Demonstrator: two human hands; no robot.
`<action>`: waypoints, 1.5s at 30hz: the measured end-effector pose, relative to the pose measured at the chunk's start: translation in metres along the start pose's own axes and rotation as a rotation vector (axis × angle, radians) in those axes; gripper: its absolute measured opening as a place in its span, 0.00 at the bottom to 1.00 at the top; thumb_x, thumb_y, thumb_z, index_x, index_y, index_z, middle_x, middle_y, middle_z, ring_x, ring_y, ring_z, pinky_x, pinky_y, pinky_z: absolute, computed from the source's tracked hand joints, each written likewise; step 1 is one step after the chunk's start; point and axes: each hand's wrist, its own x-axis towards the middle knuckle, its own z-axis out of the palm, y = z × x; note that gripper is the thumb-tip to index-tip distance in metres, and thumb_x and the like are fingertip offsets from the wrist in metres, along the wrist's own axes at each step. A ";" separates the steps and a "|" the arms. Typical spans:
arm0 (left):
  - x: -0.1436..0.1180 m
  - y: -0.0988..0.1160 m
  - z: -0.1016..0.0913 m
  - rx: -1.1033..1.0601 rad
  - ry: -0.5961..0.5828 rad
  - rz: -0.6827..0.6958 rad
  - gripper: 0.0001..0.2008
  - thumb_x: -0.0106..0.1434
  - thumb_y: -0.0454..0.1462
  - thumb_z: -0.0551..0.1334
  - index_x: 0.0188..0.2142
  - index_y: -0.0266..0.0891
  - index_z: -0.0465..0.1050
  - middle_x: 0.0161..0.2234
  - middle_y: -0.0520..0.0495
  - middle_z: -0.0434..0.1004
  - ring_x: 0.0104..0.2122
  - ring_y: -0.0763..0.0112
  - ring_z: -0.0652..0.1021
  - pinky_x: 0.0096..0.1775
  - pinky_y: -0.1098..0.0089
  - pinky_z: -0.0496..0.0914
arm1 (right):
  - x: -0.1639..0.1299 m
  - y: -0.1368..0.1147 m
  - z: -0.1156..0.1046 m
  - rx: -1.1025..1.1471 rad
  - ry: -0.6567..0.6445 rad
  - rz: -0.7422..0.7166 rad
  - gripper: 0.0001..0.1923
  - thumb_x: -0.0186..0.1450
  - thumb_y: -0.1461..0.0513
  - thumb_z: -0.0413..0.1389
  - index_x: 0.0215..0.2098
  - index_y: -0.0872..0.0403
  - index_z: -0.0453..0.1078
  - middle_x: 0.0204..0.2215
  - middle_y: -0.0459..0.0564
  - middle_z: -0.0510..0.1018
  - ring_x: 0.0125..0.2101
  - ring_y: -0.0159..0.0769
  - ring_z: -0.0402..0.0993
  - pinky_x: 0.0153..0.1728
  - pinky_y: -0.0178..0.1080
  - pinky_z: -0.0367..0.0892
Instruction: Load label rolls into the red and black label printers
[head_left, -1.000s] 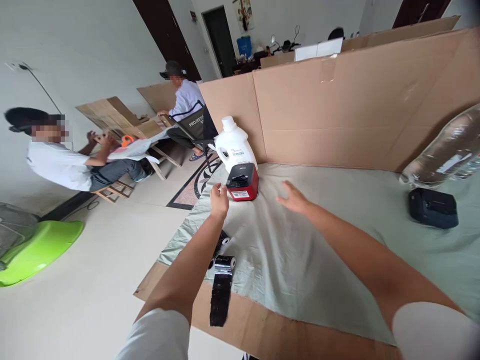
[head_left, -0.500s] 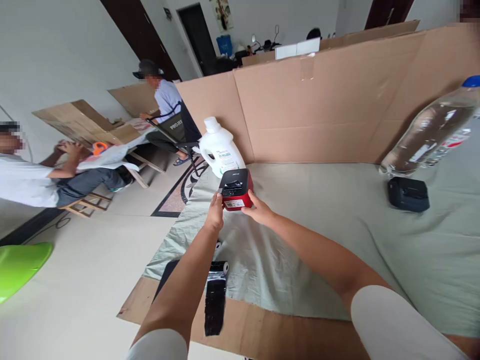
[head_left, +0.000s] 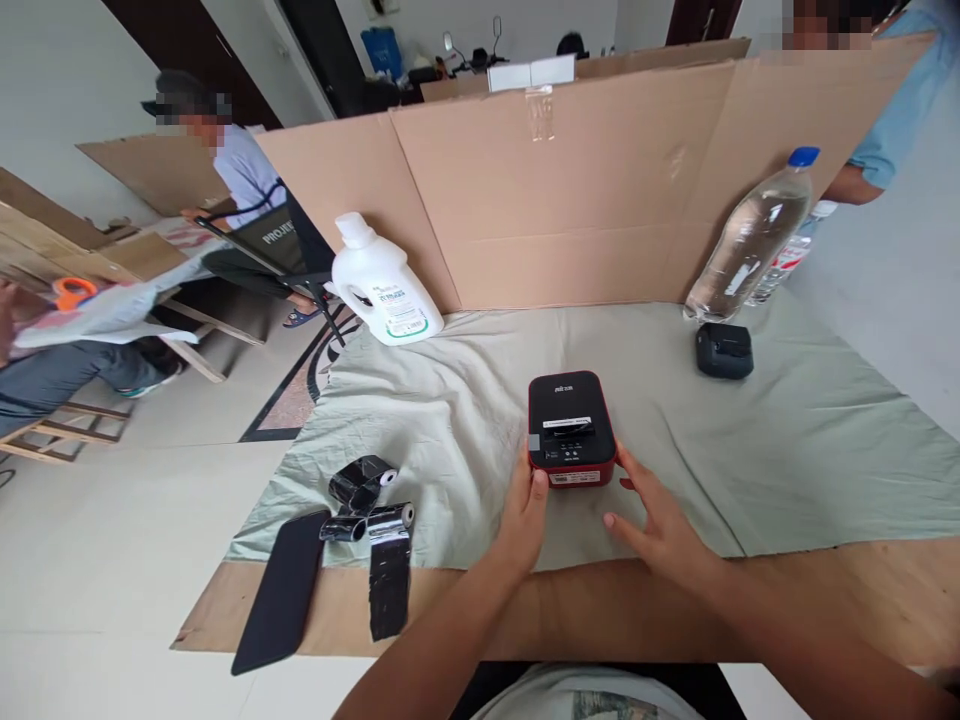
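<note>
A small black-and-red box-like printer (head_left: 571,418) lies flat on the pale green cloth, with a paper slot and small buttons on its top. My left hand (head_left: 525,515) is closed about its near left corner, thumb at the front and fingers along the side, partly hidden. At the near right corner, my right hand (head_left: 660,520) has its fingers spread, with a fingertip touching or very near the red edge and the thumb apart from it.
Left of my hands are loose rolls of shiny black film (head_left: 389,570) and a dark flat slab (head_left: 281,590). A white jug (head_left: 390,290), a large water bottle (head_left: 750,240), a smaller bottle (head_left: 784,262) and a black device (head_left: 724,351) stand before a cardboard screen (head_left: 570,210). People sit or stand beyond.
The printer has come nearer to me, from beside the white jug to the cloth's front part. My right thumb has come away from it. My view has swung to the right.
</note>
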 end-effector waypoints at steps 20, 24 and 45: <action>-0.033 -0.008 0.006 0.179 -0.042 0.067 0.27 0.71 0.51 0.48 0.67 0.51 0.52 0.66 0.45 0.57 0.65 0.59 0.61 0.65 0.56 0.56 | 0.002 0.006 0.002 0.021 0.312 -0.021 0.24 0.69 0.51 0.49 0.61 0.47 0.58 0.58 0.56 0.67 0.57 0.47 0.65 0.53 0.53 0.68; -0.015 -0.009 -0.003 0.155 0.052 0.044 0.27 0.70 0.52 0.50 0.64 0.47 0.57 0.61 0.41 0.64 0.58 0.57 0.69 0.59 0.54 0.63 | 0.028 -0.001 0.003 -0.072 0.326 -0.155 0.16 0.70 0.53 0.46 0.48 0.48 0.72 0.64 0.53 0.61 0.63 0.50 0.56 0.58 0.58 0.61; 0.068 -0.021 -0.012 -0.132 -0.261 0.074 0.32 0.52 0.37 0.59 0.59 0.49 0.63 0.68 0.52 0.49 0.65 0.52 0.57 0.62 0.53 0.59 | 0.036 0.016 0.033 0.014 0.439 -0.194 0.24 0.66 0.59 0.48 0.61 0.47 0.56 0.66 0.55 0.55 0.65 0.51 0.54 0.62 0.62 0.55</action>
